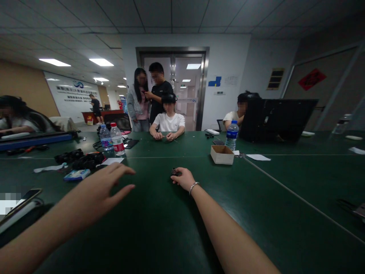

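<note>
A small dark piece (173,172) is gripped between the thumb and fingers of the right hand (184,179), low over the middle of the green table (159,232); whether the tabletop is touched by it cannot be told. A bracelet (194,188) is worn on the right wrist. The left hand (107,186) is held above the table, well apart from the piece, with thumb and fingers parted and its grasp released. Beyond the left hand, a blue pack (76,174) is seen near a black tangle (87,160), with two bottles (118,141) placed farther back. A phone (21,203) is partly seen at the left edge. Beyond the right hand, a box (221,155) is set near a blue-capped bottle (232,135), and paper (258,157) is laid to their right. Across the table, a white shirt (168,123) is worn by a seated person, behind whom two standing people (141,99) are seen.
</note>
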Action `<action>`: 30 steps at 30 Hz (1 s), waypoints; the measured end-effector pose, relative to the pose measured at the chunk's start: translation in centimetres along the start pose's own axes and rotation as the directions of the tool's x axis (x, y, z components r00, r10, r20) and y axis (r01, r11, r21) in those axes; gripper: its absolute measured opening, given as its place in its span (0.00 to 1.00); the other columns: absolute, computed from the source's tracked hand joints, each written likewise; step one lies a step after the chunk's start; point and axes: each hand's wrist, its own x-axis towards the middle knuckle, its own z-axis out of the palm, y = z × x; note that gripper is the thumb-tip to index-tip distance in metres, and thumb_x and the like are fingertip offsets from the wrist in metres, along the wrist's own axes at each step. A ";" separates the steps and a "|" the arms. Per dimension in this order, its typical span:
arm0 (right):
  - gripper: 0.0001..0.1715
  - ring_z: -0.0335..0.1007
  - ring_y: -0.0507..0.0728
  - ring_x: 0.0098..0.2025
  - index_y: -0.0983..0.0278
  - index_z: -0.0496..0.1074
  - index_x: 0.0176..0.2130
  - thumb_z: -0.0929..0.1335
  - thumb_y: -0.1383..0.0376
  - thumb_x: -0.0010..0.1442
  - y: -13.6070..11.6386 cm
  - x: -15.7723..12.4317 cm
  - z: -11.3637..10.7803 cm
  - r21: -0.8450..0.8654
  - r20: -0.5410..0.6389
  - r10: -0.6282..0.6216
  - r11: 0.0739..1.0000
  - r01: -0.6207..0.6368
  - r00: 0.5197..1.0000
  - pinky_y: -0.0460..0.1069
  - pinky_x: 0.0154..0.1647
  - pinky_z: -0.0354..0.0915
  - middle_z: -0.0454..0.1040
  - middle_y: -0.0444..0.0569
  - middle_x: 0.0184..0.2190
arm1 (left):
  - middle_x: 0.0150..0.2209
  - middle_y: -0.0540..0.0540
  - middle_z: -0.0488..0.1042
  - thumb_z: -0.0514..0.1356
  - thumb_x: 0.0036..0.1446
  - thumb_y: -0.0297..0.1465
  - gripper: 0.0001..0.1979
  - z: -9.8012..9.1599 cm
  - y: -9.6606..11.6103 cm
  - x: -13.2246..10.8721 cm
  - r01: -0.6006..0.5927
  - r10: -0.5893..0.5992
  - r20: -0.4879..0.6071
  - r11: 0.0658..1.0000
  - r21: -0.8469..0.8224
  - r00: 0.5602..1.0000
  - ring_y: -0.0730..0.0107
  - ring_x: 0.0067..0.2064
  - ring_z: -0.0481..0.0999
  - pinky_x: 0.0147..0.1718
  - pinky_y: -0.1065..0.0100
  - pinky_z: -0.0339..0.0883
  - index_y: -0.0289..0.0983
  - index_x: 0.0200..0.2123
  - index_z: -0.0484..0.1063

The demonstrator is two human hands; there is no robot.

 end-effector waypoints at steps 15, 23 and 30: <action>0.06 0.62 0.44 0.17 0.68 0.73 0.33 0.70 0.69 0.50 0.1 0.2 0.4 -0.165 -0.173 -0.283 0.953 0.256 0.943 0.40 0.12 0.58 0.68 0.49 0.36 | 0.43 0.46 0.70 0.53 0.55 0.31 0.11 18.7 2.1 12.1 -0.074 -0.033 -0.154 0.764 -0.640 0.988 0.67 0.42 0.72 0.43 0.65 0.67 0.41 0.42 0.69; 0.15 0.70 0.48 0.20 0.68 0.68 0.40 0.70 0.75 0.49 0.4 0.9 0.5 0.381 -0.068 -0.161 0.908 0.175 0.985 0.40 0.17 0.67 0.68 0.44 0.29 | 0.35 0.43 0.72 0.63 0.47 0.38 0.16 19.8 0.3 13.1 0.103 -0.221 0.024 0.354 -0.929 0.975 0.68 0.34 0.74 0.34 0.67 0.71 0.34 0.37 0.70; 0.14 0.74 0.52 0.25 0.69 0.69 0.39 0.70 0.76 0.50 1.2 1.3 -0.5 0.600 -0.030 -0.110 0.793 0.106 0.993 0.43 0.26 0.73 0.71 0.47 0.29 | 0.34 0.42 0.75 0.66 0.45 0.35 0.16 19.6 0.2 13.1 0.150 -0.221 0.102 0.211 -0.966 0.970 0.66 0.36 0.76 0.39 0.65 0.70 0.32 0.36 0.71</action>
